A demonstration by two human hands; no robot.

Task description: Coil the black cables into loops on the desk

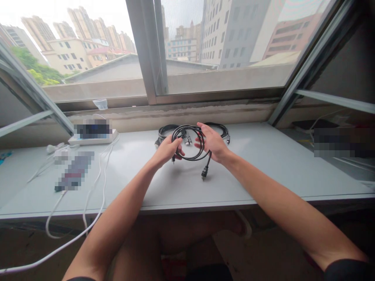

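Observation:
My left hand [165, 150] and my right hand [213, 143] hold up a coiled black cable [190, 134] between them, just above the white windowsill table [263, 164]. The left hand's fingers are closed on the coil's left side. The right hand grips its right side, fingers partly spread round the loops. One plug end [204, 171] dangles below the coil. Two more coiled black cables lie on the table behind: one [165, 130] at the left, one [221, 128] at the right.
A white power strip [93, 138] sits at the back left, with white cords [99, 175] trailing over the table's front edge. Blurred items lie at the left and far right. A window frame [146, 58] rises behind; a small plastic cup [101, 104] stands on the sill.

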